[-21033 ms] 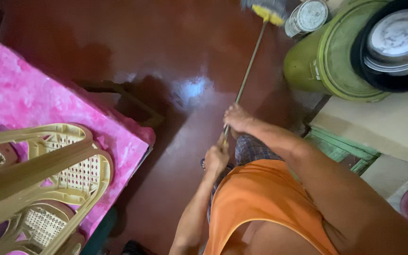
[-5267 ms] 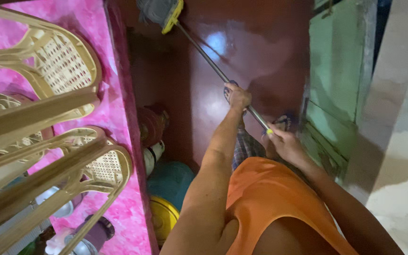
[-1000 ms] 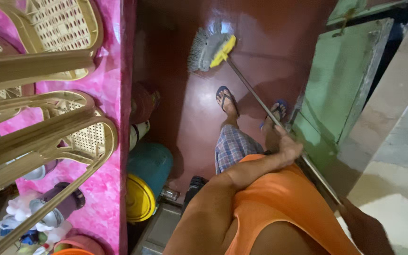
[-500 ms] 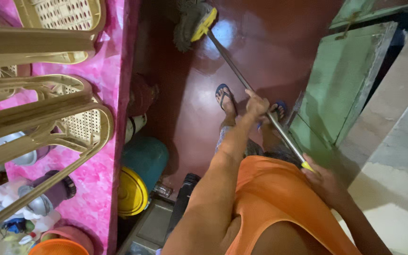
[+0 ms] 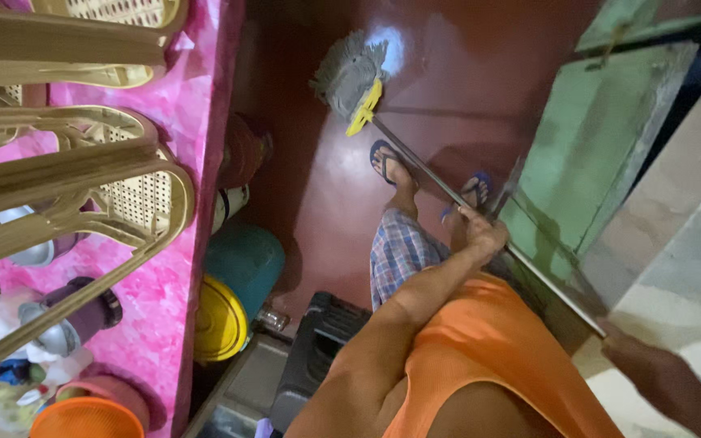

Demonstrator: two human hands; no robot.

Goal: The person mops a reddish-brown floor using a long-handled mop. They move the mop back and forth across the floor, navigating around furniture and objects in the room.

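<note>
Glossy red-brown floor (image 5: 464, 73) fills the upper centre, with a green door (image 5: 590, 138) at right. Mop (image 5: 350, 77): grey head with yellow clamp, lying on the floor at top centre, metal handle slanting to lower right. Left hand (image 5: 484, 234) at mid-frame, fingers wrapped round the handle. Right hand (image 5: 638, 365) at lower right, at the handle's end; finger state cannot be told. Pink table (image 5: 192, 105) at left carries upturned beige chairs (image 5: 83, 178).
</note>
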